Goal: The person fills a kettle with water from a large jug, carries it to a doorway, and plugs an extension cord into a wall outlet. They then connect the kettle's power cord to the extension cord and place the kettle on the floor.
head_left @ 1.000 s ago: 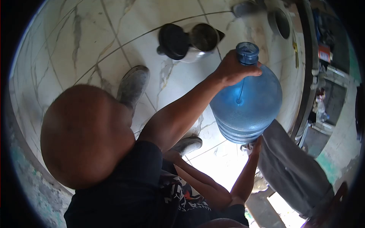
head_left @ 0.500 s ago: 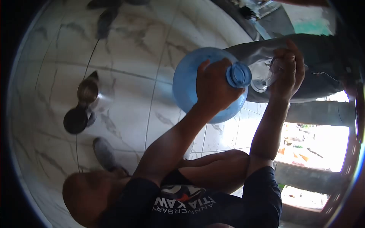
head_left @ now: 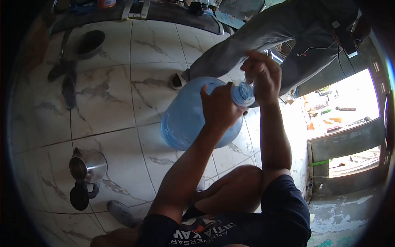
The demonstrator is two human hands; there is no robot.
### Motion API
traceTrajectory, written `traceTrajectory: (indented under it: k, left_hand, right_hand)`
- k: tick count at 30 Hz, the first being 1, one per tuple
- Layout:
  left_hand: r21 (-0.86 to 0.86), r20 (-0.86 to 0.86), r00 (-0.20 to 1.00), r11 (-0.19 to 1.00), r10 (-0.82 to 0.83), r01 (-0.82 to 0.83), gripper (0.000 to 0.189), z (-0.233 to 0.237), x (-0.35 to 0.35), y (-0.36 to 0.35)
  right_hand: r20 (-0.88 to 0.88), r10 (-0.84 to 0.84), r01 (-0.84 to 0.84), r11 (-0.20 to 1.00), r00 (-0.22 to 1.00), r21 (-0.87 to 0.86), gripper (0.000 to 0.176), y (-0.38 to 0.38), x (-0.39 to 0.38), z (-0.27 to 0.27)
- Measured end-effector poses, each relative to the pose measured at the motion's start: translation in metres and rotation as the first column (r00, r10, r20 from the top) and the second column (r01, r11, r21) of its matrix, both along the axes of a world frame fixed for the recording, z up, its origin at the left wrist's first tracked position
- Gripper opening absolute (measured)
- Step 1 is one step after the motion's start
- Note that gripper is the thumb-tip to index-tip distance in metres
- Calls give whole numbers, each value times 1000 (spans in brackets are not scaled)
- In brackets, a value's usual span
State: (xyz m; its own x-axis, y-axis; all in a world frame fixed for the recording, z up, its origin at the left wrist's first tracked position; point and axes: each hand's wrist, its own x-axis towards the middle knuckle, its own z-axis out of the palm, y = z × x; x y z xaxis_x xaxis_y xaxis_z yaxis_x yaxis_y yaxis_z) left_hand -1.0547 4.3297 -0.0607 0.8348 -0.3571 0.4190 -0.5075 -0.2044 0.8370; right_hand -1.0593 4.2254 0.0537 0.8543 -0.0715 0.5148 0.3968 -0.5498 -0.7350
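Observation:
A large blue water bottle point(head_left: 185, 117) leans over the tiled floor, its mouth towards the right. My left hand point(head_left: 222, 105) is wrapped round it just below the neck point(head_left: 243, 94), with the thumb raised. My right hand point(head_left: 265, 76) is beside the mouth, its fingers curled round a clear cup that is now mostly hidden by the fingers and the neck. Whether the cup touches the mouth cannot be made out. A metal kettle point(head_left: 96, 164) with its black lid point(head_left: 79, 196) open stands on the floor at the left.
A person in grey trousers point(head_left: 242, 41) is just beyond the bottle. A dark bowl point(head_left: 89, 43) and dark footwear point(head_left: 69, 90) are at the upper left. A low dark shelf point(head_left: 173, 22) runs along the top. Bright openings point(head_left: 339, 105) break the wall at the right.
The view has shifted and turned, showing more floor and the shelf. My right hand and the cup have come closer to the bottle's mouth. My left hand keeps its hold.

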Motion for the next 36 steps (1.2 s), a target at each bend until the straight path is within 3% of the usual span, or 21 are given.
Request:
traceTrajectory:
  k: [1,3,4,5,7,8,10,13,15,20,24,28,30,31,33,36]
  left_hand:
    - [20,45,999,999,31,-32,56,-3,0,-8]
    - [-48,104,992,996,75,-70,61,-9,2,-15]
    - [-61,135,989,996,66,-58,59,-11,4,-12]
    - [49,38,994,994,-99,97,74,-9,6,-2]
    - [-128,19,991,983,-130,131,81,-1,7,10]
    - [-116,39,993,987,-110,114,81,-3,9,15]
    - [-344,73,968,904,-241,252,80,-11,14,22]
    - [-299,130,955,908,-266,293,71,-21,16,17]
    - [-276,118,957,917,-264,287,69,-20,15,18]
    - [-20,104,954,959,-280,283,69,-8,22,33]
    - [165,255,925,955,-281,245,65,12,33,54]
    - [-53,368,874,931,-317,360,52,87,59,159]
    - [-117,555,822,966,-128,230,47,151,67,233]
    - [-196,653,756,954,-46,228,50,184,68,267]
    - [-312,767,633,924,107,222,59,223,58,320]
    - [-263,915,369,936,165,234,61,259,43,362]
  right_hand:
    - [2,-75,75,984,997,-163,52,-12,-1,-10]
    - [16,20,-22,991,1000,129,61,-32,0,-15]
    - [30,52,-54,995,998,82,66,-36,1,-14]
    - [42,73,-75,996,996,38,70,-38,0,-16]
    - [82,111,-115,992,990,53,80,-36,-1,-27]
    - [66,77,-81,995,995,58,85,-35,1,-30]
    - [43,85,-89,990,995,114,94,-24,0,-28]
    - [59,75,-78,995,995,63,103,-20,-16,-37]
    - [101,-31,17,990,994,143,103,-11,-26,-55]
    - [275,-80,71,997,958,44,101,-17,-23,-85]
    - [223,-155,154,988,962,19,102,-11,-28,-84]
    - [190,-187,202,978,964,-62,109,-3,-48,-60]
    - [353,-246,307,944,903,-126,103,-24,-55,-52]
    - [387,-379,455,881,841,-126,88,-21,-61,-36]
    - [425,-501,544,839,754,22,78,-26,-68,2]
    - [367,-545,502,838,754,213,68,-29,-74,61]
